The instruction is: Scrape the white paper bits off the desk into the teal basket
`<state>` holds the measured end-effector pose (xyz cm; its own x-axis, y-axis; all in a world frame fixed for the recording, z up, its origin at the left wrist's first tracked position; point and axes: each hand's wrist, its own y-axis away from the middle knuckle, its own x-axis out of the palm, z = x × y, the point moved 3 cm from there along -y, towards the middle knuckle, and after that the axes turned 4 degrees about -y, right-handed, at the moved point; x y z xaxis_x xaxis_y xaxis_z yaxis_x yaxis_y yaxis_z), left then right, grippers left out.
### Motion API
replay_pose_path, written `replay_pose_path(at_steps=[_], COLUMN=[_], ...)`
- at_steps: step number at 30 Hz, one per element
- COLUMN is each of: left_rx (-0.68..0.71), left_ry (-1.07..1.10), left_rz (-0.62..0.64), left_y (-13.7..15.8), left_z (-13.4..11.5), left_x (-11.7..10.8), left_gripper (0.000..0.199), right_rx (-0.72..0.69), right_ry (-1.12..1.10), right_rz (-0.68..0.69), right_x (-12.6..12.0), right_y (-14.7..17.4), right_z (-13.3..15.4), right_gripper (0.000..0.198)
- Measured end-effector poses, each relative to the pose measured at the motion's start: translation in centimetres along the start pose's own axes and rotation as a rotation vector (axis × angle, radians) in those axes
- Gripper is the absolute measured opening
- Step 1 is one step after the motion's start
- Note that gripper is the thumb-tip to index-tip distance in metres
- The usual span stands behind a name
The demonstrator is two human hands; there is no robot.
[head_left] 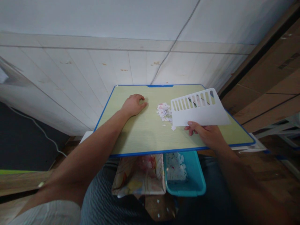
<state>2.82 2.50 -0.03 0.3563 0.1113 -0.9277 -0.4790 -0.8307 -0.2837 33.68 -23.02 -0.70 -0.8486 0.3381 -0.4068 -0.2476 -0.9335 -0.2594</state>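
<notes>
A small pile of torn white paper scraps (164, 112) lies near the middle of the pale yellow-green table (140, 134). My right hand (206, 134) grips a white flat board with a row of slots (199, 115) by its near edge, thumb on top and fingers underneath. The board's left edge meets the pile, covering part of it. Some dark, thin objects show through the slots, too unclear to name. My left hand (134, 105) rests on the tabletop left of the scraps, fingers loosely curved, thumb apart, nothing in it.
Below the table's blue front edge, a turquoise bin (197, 184) with paper bits inside sits beside a patterned box (140, 187) at my lap. A white panelled wall (93, 68) with a cable (173, 43) stands behind. Cardboard boxes (264, 75) are stacked at the right.
</notes>
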Motion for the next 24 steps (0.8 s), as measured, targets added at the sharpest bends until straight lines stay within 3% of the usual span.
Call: replay_pose_path(at_steps=[24], left_rx=[-0.011], left_ry=[0.005], left_rz=[-0.01], left_y=[0.0], left_z=[0.04], left_x=[0.02], left_gripper=[0.044], right_rx=[0.019], right_ry=[-0.031], right_rz=[0.015], right_x=[-0.11], right_y=[-0.27], right_z=[-0.26], right_gripper=[0.06])
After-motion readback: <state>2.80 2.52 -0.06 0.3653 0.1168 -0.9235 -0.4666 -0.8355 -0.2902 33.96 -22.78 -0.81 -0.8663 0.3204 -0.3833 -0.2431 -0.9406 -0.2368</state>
